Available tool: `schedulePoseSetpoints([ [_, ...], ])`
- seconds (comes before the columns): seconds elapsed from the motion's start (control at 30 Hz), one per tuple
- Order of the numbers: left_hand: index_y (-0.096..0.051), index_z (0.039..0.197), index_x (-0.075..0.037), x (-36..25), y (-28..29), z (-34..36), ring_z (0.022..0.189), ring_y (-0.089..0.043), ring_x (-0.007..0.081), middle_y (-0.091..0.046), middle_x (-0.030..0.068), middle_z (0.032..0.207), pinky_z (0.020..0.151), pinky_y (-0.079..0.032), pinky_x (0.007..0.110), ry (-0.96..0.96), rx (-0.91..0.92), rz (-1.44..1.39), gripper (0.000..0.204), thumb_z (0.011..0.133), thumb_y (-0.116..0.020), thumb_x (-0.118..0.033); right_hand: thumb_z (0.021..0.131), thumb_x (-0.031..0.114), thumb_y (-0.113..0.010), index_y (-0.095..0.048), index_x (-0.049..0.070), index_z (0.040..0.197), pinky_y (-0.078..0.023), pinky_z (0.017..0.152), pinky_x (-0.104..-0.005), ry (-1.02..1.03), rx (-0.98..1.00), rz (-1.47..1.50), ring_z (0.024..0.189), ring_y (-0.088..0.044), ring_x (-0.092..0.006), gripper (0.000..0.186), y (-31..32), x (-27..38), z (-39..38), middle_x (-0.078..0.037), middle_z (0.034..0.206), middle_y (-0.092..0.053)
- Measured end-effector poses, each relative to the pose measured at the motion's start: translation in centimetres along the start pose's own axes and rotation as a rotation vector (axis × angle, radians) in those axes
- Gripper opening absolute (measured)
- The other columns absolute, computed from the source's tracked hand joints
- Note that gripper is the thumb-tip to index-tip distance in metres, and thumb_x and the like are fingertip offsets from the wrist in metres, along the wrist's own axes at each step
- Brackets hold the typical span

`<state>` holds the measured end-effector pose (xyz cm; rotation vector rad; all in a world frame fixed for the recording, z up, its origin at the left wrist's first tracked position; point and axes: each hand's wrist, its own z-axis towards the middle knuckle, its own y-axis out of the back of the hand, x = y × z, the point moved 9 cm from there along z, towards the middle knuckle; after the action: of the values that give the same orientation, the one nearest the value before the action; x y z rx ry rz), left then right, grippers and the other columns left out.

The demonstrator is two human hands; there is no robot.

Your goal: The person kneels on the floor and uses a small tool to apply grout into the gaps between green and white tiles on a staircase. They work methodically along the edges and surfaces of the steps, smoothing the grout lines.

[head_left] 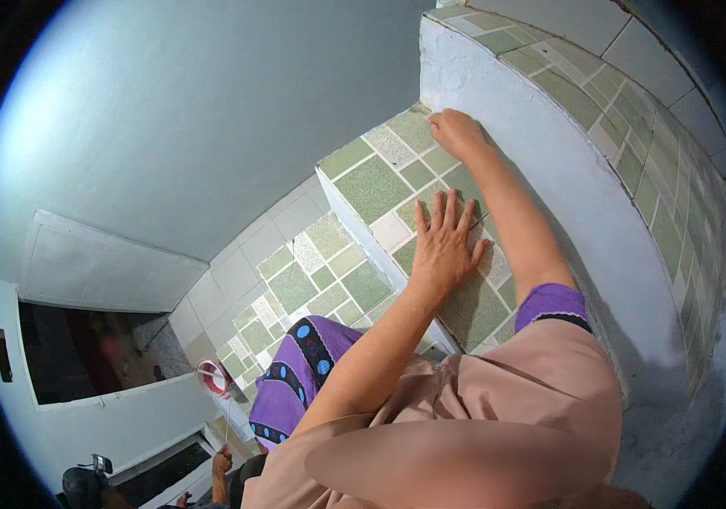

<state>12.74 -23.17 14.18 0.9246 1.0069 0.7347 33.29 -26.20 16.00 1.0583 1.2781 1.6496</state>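
Note:
My left hand [450, 239] lies flat on a step [367, 188] tiled in green, white and speckled pieces, its fingers spread and touching the tiles. Farther up, my right hand [456, 136] has its fingers curled against the back corner of the step, at the foot of the pale riser [533, 161]; whatever may be in them is too small or hidden to make out. Purple patterned fabric [295, 382] shows below my left forearm, beside the lower steps.
The upper tiled step [583, 93] curves along the right. Lower steps [295, 280] descend leftward beside a wall [193, 102] toward an open doorway [100, 348]. At lower left, another person's hand [222, 460] holds a thin cord or rod near a round red-and-white object [217, 382].

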Motion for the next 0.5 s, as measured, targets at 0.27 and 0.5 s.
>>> schedulePoseSetpoints([
  [0.27, -0.034, 0.145, -0.010, 0.0, 0.2, 0.1, 0.142, -0.021, 0.0347, -0.027, 0.0178, 0.152, 0.115, -0.005, 0.057, 0.000, 0.005, 0.000, 0.067, 0.091, -0.046, -0.048, 0.088, 0.018, -0.052, -0.069, 0.007, 0.106, -0.051, 0.083, -0.0458, 0.006, -0.103, 0.093, 0.093, -0.064, -0.0359, 0.028, -0.6, 0.1, 1.2, -0.020, 0.099, -0.066],
  [0.5, -0.035, 0.145, -0.010, 0.1, 0.0, 0.0, 0.142, -0.021, 0.0351, -0.028, 0.0179, 0.151, 0.115, -0.006, 0.057, 0.007, -0.012, -0.008, 0.066, 0.092, -0.045, -0.048, 0.090, 0.019, -0.051, -0.069, 0.006, 0.102, -0.052, 0.080, -0.0448, 0.085, -0.137, 0.041, 0.089, -0.065, -0.0356, 0.025, -0.6, 0.5, 1.4, -0.020, 0.097, -0.066],
])
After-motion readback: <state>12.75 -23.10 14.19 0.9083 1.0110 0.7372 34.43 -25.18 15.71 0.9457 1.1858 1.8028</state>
